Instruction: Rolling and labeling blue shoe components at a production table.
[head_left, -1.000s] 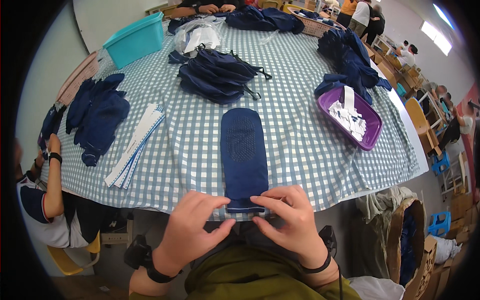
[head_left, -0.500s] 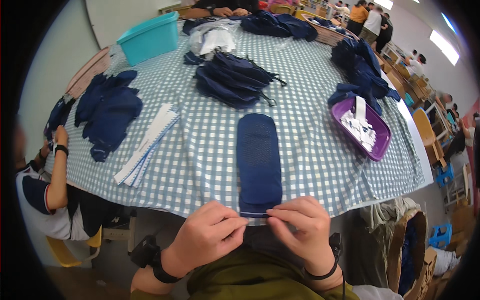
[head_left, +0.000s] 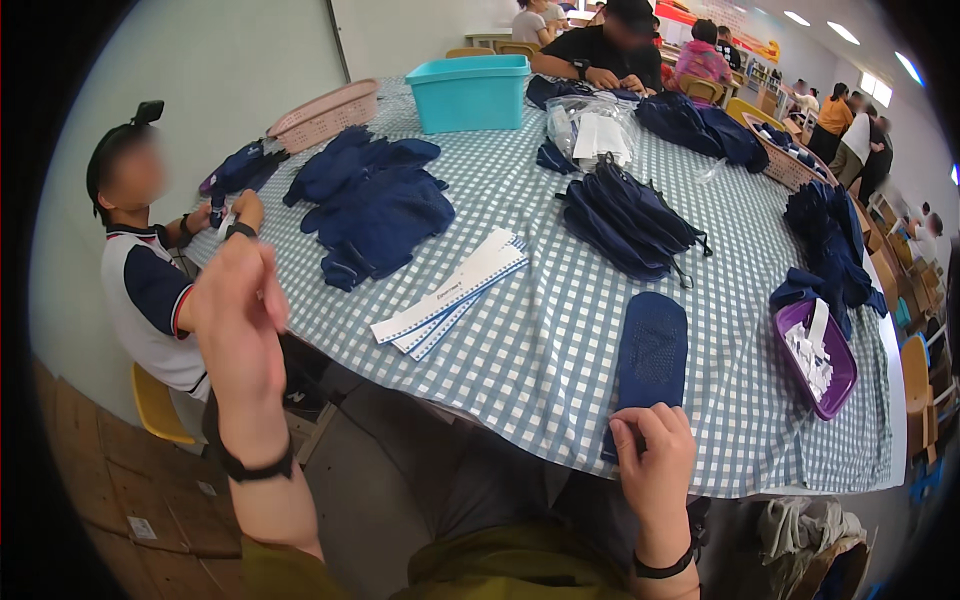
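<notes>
A navy sock (head_left: pixel 652 345) with a dotted grip sole lies flat near the table's front edge, its toe pointing away from me. Over its cuff end is my right hand (head_left: pixel 655 450), thumb and fingers closed on the fabric. My left hand (head_left: pixel 240 340) is raised off the table's left front side, in front of a seated co-worker; blur and the viewing angle hide how its fingers sit. White paper strips with blue edges (head_left: pixel 450 295) lie between my hands. Beyond the sock is a bundle of navy socks (head_left: pixel 630 220).
At right stands a purple basket (head_left: pixel 842 385) of small white pieces, beside a navy sock pile (head_left: pixel 830 230). Another navy pile (head_left: pixel 375 215) lies at left. A turquoise bin (head_left: pixel 468 95) and pink basket (head_left: pixel 325 115) stand farther back. Co-workers sit at the left and far sides.
My left hand has left the sock's cuff and swung up to the left. My right hand stays at the cuff. The view has turned left, showing more of the seated co-worker.
</notes>
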